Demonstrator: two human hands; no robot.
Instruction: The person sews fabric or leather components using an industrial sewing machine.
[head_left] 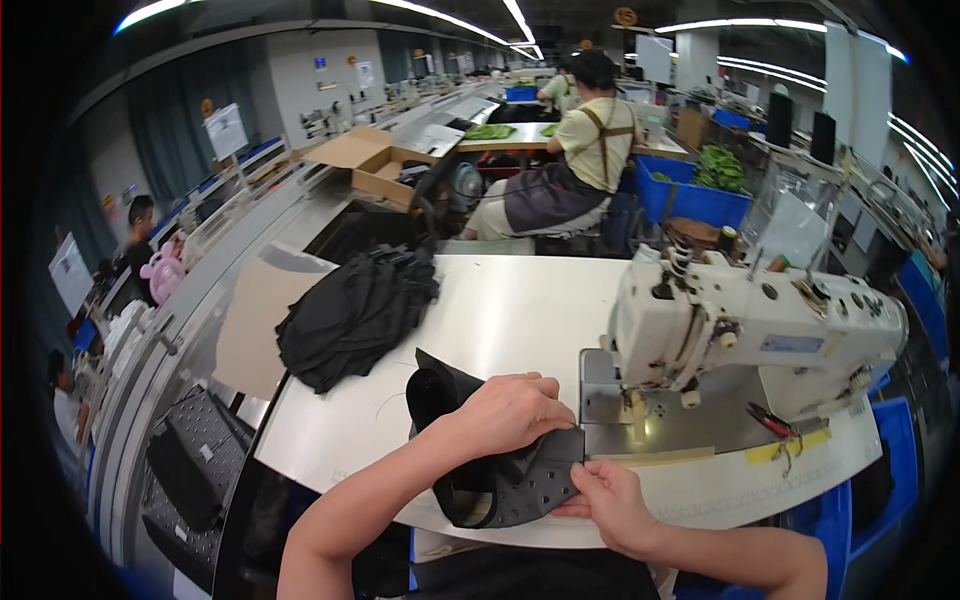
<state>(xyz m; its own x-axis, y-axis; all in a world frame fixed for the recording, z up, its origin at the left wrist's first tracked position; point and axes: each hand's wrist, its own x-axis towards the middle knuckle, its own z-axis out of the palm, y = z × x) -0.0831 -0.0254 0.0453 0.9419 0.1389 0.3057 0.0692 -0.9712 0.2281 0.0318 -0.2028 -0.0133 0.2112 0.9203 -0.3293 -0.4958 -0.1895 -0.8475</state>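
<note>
Both hands hold a black fabric piece (530, 484), partly rolled at its left and dotted with small marks on its near face. My left hand (510, 412) pinches its upper edge by the far right corner, the fingers curled over it. With thumb and fingers closed, my right hand (612, 503) grips the right edge lower down. The piece lies over the near part of the white table, just left of the metal plate of a white sewing machine (760, 325). My left hand and forearm hide part of the fabric.
A heap of black fabric pieces (360, 315) lies at the table's far left. Red-handled snips (770, 420) rest right of the needle area. More dotted black pieces (195, 470) lie at lower left. Blue bins (885, 470) stand at right. A co-worker (590, 150) sits ahead.
</note>
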